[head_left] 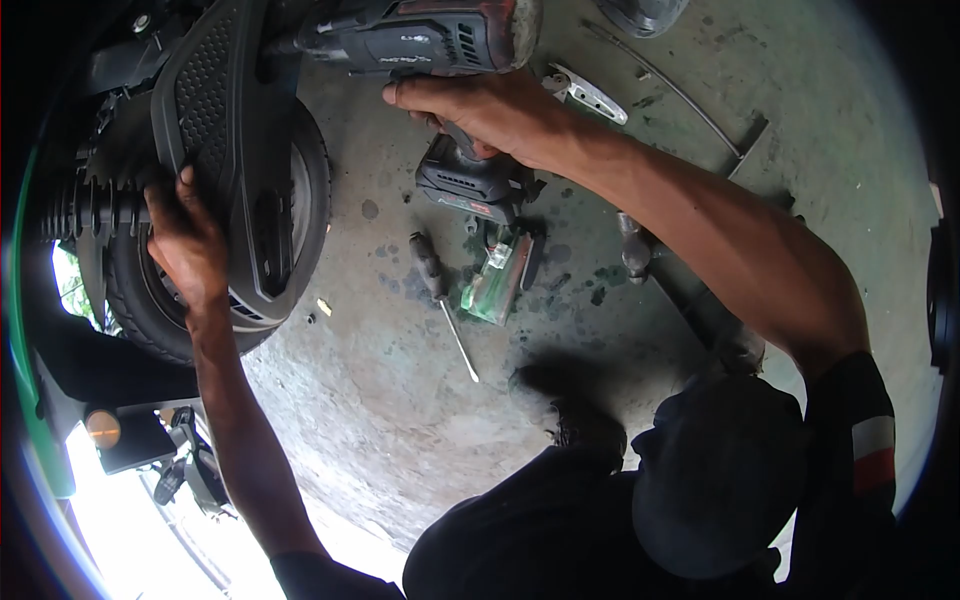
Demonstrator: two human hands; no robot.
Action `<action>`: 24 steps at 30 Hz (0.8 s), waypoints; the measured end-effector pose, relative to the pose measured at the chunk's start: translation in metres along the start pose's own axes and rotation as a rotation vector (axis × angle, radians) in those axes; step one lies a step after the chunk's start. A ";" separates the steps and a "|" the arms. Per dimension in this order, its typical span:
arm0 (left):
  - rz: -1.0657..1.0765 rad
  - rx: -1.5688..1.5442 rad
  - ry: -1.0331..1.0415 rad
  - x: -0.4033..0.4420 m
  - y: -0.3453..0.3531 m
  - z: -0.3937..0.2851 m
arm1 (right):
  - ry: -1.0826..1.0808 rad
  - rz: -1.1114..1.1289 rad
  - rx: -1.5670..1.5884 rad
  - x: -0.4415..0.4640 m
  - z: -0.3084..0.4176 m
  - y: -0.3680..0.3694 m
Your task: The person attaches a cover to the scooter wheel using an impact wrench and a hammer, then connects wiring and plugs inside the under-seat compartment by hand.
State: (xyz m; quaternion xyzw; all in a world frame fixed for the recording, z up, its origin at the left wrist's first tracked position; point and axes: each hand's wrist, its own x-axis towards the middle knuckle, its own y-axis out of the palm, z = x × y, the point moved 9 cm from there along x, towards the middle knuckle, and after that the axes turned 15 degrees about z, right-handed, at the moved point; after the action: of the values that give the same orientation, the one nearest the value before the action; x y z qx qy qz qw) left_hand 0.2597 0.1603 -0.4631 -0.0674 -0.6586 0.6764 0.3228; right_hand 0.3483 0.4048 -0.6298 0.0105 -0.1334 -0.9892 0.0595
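My right hand (490, 115) is wrapped round the grip of a cordless impact driver (400, 45), with its battery pack (470, 185) below. The tool's nose points left and meets the upper part of a black textured cover (215, 130) beside a scooter wheel (312, 190); the bit's tip is hidden there. Against the cover's lower left edge rests my left hand (190, 245), fingers stretched upward and apart. A black coil spring of a shock absorber (95, 208) lies just left of those fingers.
On the stained concrete floor lie a screwdriver (430, 265), a green transparent packet (492, 285), a hammer (634, 250), a pale metal bracket (590, 95) and a long T-shaped rod (690, 110). My shoe (580, 430) is planted near the middle. Green bodywork (20, 300) edges the left side.
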 end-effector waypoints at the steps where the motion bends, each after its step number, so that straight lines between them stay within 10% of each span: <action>1: -0.050 0.011 0.033 -0.002 -0.002 -0.001 | -0.033 0.021 -0.002 -0.002 0.000 0.004; 24: -0.073 -0.052 -0.055 0.001 -0.006 0.005 | 0.030 0.071 -0.013 -0.019 -0.010 0.004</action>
State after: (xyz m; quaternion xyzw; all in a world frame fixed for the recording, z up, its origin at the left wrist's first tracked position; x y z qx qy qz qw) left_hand 0.2582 0.1568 -0.4569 -0.0329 -0.6866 0.6484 0.3272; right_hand 0.3683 0.4006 -0.6381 0.0200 -0.1263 -0.9870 0.0969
